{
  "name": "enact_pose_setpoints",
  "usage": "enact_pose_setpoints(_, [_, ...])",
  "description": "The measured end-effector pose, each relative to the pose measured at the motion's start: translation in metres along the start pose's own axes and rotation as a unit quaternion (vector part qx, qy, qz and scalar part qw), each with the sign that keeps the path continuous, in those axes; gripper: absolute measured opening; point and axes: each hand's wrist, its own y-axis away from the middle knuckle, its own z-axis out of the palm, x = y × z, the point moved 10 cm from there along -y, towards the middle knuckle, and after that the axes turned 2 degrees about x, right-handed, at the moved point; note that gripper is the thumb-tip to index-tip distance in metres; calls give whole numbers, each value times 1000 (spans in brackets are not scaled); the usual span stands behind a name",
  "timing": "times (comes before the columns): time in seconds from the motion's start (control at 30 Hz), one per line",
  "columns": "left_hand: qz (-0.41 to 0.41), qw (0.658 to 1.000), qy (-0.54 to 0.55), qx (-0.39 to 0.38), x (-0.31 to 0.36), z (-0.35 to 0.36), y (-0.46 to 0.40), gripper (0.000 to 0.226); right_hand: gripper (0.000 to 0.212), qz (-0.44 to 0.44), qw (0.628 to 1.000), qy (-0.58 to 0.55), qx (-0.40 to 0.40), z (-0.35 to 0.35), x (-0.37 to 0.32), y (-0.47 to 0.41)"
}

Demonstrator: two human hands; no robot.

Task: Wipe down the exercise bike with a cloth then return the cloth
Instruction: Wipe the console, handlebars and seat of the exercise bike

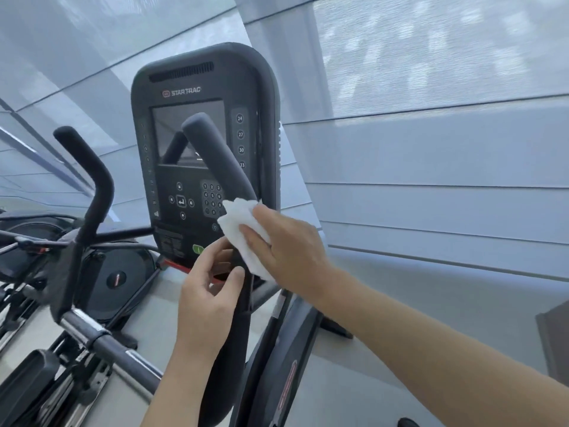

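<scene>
Left hand (207, 306): fingers curled round the dark handlebar (215, 155), low on it.
Console (197, 149): behind the bar, screen dark.
Cloth (243, 238): white, against the bar above the left hand.
Right hand (288, 248): fingers pressing the cloth onto the bar.

The console (203, 149) is looking like matt dark plastic, with a glossy screen (187, 131) that's reflecting the handle. The handle (215, 155) is showing a soft, foam-like matt grip. The cloth (243, 229) is coming across as thin white paper-like fabric, a bit crinkled. The bar (83, 328) at lower left is gleaming like bare polished metal.
</scene>
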Motion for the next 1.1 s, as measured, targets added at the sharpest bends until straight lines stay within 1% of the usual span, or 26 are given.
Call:
enact_pose_setpoints(0.07, [-20,1000,10,-7,-8,-2,3,43,24,4,999,35,28,-6,1,-16])
enact_pose_setpoints(0.13, [-28,999,12,-26,-15,-2,9,47,25,16,998,42,32,-3,0,-17])
enact_pose_setpoints(0.27, [13,998,-26,-62,-16,-7,23,56,34,46,997,67,-8,13,-8,13])
enact_pose_setpoints(0.33, [34,994,-32,-96,-17,-9,29,54,35,51,996,62,-32,19,-16,43])
enact_pose_setpoints(0.43, [67,985,-47,-149,-22,-10,39,51,22,59,993,41,-94,25,-24,76])
enact_pose_setpoints(0.47, [72,984,-52,-155,-25,-12,41,51,20,58,992,51,-100,23,-26,76])
enact_pose_setpoints(0.53, [78,983,-50,-156,-30,-18,45,52,19,49,990,96,-94,18,-32,64])
enact_pose_setpoints(0.6, [77,982,-50,-165,-37,-21,49,56,26,59,987,127,-77,15,-34,52])
enact_pose_setpoints(0.67, [62,977,-66,-195,-48,-24,54,59,30,77,985,143,-58,15,-36,50])
enact_pose_setpoints(0.7, [54,973,-69,-215,-54,-26,58,56,31,92,984,142,-55,17,-36,52])
enact_pose_setpoints(0.77, [40,966,-65,-248,-66,-32,66,44,32,123,982,131,-56,21,-38,59])
enact_pose_setpoints(0.8, [33,964,-65,-256,-71,-35,69,38,31,133,981,132,-59,22,-39,64])
enact_pose_setpoints(0.87, [40,960,-85,-262,-78,-42,73,36,28,141,978,143,-56,25,-44,72])
enact_pose_setpoints(0.93, [78,950,-151,-261,-80,-49,74,40,29,152,976,147,-41,22,-47,79])
enact_pose_setpoints(1.0, [120,938,-217,-244,-83,-55,71,50,28,162,973,164,-30,19,-50,85])
enact_pose_setpoints(1.1, [135,937,-228,-229,-88,-59,70,60,26,159,968,193,-8,16,-61,105])
